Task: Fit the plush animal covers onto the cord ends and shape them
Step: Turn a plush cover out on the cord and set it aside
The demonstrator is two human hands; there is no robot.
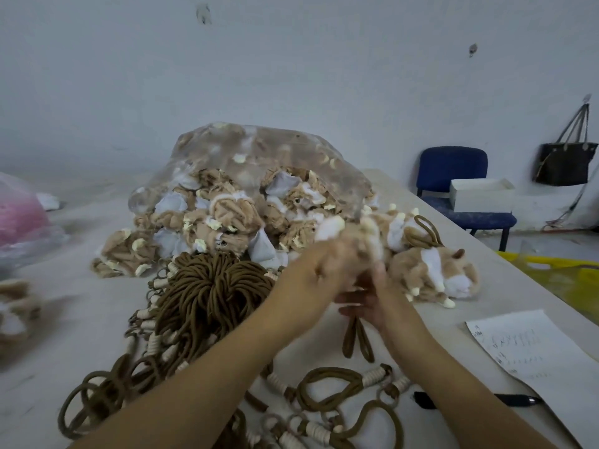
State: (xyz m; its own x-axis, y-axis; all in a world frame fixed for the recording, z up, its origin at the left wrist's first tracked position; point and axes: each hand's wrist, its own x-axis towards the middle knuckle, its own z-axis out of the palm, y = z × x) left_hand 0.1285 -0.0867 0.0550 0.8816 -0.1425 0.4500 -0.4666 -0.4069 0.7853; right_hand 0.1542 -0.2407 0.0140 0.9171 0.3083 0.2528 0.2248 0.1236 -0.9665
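Head view: above the tabletop [74,332], the left hand [319,270] grips a blurred plush cover [355,233], and the right hand [368,304] just under it curls round the cord [356,341], whose loop hangs down. Behind lie a bag [259,163] of covers, a cord pile [207,293] and, to the right, a finished plush [434,270]

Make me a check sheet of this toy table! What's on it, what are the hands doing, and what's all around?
Surface: pale table, crowded.
Job's things: clear bag of plush covers; heap of brown cords; finished plush animal beside the hands.
Clutter: written paper; black pen.
Grippers: left hand grips a blurred plush cover; right hand holds a cord loop hanging below.
Cables: thin wires by the far wall.
Surroundings: blue chair, white box, dark handbag, pink bag.
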